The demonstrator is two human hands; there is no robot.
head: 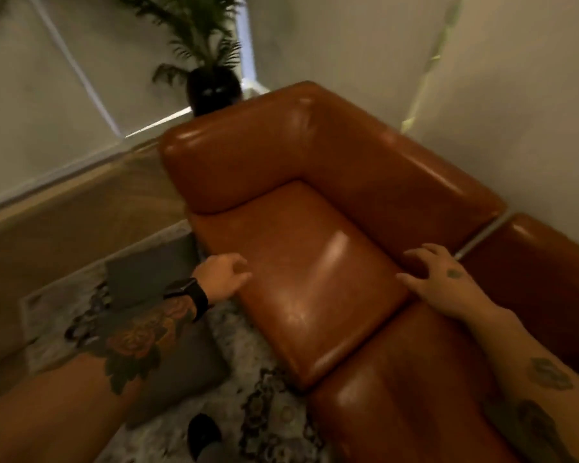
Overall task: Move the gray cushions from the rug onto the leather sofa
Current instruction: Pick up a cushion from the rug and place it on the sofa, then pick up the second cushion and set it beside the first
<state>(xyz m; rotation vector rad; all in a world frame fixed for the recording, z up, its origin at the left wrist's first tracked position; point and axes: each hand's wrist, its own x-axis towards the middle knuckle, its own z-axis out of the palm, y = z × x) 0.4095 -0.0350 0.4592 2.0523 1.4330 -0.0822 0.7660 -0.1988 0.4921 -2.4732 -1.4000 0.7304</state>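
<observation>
At the bottom edge a dark shoe [204, 431] stands on the patterned rug [264, 426]. Just beyond it, to the left, a gray cushion [184, 372] lies flat on the rug, partly hidden under the tattooed left forearm that crosses above it. A second gray cushion [147, 274] lies farther along the rug, close to the front corner of the sofa, its near edge hidden by the left wrist and the black watch [187, 294] worn there. Both cushions are on the rug; none is on the sofa.

The left hand [223, 278] is at the front left edge of the sofa seat, fingers loosely curled and holding nothing; whether it touches the leather cannot be told through the blur. The right hand [440, 280] is over the right side of the same seat cushion, near the seam with the next seat, fingers spread and slightly bent, also holding nothing.

The brown leather sofa [315, 269] runs diagonally across the view, its glossy seat bare, with a rounded armrest at the far left end and a low backrest along the pale wall [515, 111]. A second section of the sofa continues to the right past a narrow gap. Left of the rug lies wooden floor [81, 212]. Behind the armrest stands a dark pot [213, 91] with a leafy plant [194, 31] in the corner.
</observation>
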